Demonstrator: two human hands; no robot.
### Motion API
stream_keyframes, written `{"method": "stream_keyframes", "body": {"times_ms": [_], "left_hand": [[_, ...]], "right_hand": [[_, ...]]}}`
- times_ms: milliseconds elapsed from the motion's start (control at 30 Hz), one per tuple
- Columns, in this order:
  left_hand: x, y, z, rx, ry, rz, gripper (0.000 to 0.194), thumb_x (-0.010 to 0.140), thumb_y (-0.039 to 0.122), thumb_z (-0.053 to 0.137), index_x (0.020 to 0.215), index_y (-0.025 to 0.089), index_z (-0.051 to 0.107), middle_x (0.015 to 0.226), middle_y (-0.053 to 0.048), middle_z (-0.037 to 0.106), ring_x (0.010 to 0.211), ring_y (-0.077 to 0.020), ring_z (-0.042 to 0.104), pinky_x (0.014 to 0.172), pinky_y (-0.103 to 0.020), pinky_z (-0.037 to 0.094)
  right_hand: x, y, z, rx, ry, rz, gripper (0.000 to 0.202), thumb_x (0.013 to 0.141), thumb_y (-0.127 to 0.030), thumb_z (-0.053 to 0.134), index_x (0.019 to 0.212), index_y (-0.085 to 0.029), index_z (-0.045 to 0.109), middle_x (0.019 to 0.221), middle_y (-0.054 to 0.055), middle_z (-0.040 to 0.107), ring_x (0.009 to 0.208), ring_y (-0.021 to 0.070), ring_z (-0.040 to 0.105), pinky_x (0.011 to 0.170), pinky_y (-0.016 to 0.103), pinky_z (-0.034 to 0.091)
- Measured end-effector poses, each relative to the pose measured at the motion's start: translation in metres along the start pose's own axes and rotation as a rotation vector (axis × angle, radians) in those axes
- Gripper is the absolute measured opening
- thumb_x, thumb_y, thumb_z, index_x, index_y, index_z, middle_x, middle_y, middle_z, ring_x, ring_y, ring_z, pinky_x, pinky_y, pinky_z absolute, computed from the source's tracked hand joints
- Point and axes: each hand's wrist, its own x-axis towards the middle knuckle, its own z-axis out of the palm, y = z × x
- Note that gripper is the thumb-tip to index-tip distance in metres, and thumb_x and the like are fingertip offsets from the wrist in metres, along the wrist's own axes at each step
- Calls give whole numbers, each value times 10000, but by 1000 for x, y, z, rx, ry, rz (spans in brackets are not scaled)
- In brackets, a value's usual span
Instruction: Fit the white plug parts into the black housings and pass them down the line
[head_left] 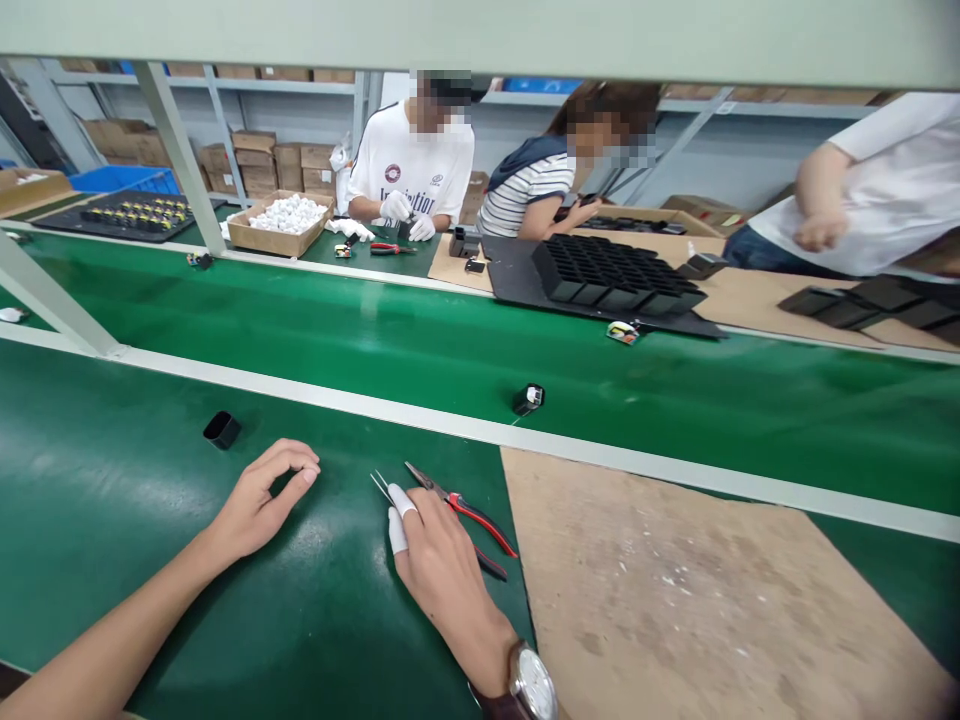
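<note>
Gripping a pair of slim metal tweezers (382, 488) in the right hand (442, 565), with two digits capped in white finger cots (403, 502). Showing past those digits: two thin, straight, silvery prongs, slightly apart at the tips and aimed between 10 and 11 o'clock. Hidden under the hand from there back.

Lying at 1 o'clock from the right hand, on the green work surface (315, 620): needle-nose pliers (454, 499), with a dark steel nose tapering towards 10 o'clock and curved red-and-black handles spread towards 4 o'clock. Partly covered by the hand – cannot tell if touching it.

Between 9 and 10 o'clock from there, the left hand (259, 505), bare and released, loosely curled with thumb and forefinger tips close together. At 11 o'clock from it, near but apart: a hollow black plastic housing (222, 432), with smooth dark walls and an open, round-cornered mouth.

Farther off, at 1 o'clock from the right hand, on the green conveyor belt (390, 345): a second black housing (528, 400) – with white showing at one end. At 3 o'clock, a brown cardboard sheet (720, 620), stained and flecked with white.
</note>
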Motion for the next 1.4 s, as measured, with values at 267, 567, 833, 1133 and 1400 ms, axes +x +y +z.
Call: {"method": "stream_keyframes", "body": {"times_ms": [267, 567, 833, 1133, 1400], "left_hand": [[-3, 5, 11, 204, -29, 142, 121, 1054, 173, 571, 1076, 219, 681, 1109, -72, 695, 1072, -205, 666, 926, -341, 548], [-1, -1, 8, 276, 72, 174, 109, 1029, 163, 594, 1041, 211, 690, 1067, -70, 718, 1022, -202, 696, 895, -328, 576], [0, 2, 11, 276, 89, 186, 129, 1025, 180, 586, 1022, 218, 709, 1038, -69, 735, 981, -207, 713, 863, -328, 593], [3, -9, 7, 347, 136, 138, 124, 1017, 198, 586, 975, 215, 701, 1012, -66, 739, 964, -219, 708, 857, -350, 581], [1, -15, 9, 389, 41, 144, 164, 1028, 213, 555, 963, 212, 705, 1002, -71, 739, 951, -229, 688, 856, -381, 569]], "right_hand": [[-3, 1, 3, -78, -166, 97, 343, 808, 49, 507, 1035, -185, 611, 1044, 112, 607, 977, 291, 604, 880, 443, 559], [-4, 6, 5, -35, -135, 30, 351, 791, 72, 528, 1009, -193, 601, 1079, 104, 623, 1001, 266, 609, 907, 407, 555], [-1, 4, 1, -1, -157, 13, 336, 778, 82, 505, 947, -196, 588, 1062, 99, 622, 987, 253, 614, 885, 395, 574], [-4, 6, 5, -78, -159, 17, 357, 764, 84, 518, 989, -179, 602, 1073, 103, 630, 1001, 266, 616, 906, 397, 577], [-1, 3, 3, -93, -138, 32, 327, 754, 68, 492, 936, -192, 574, 1004, 103, 609, 970, 279, 606, 882, 420, 554]]}}
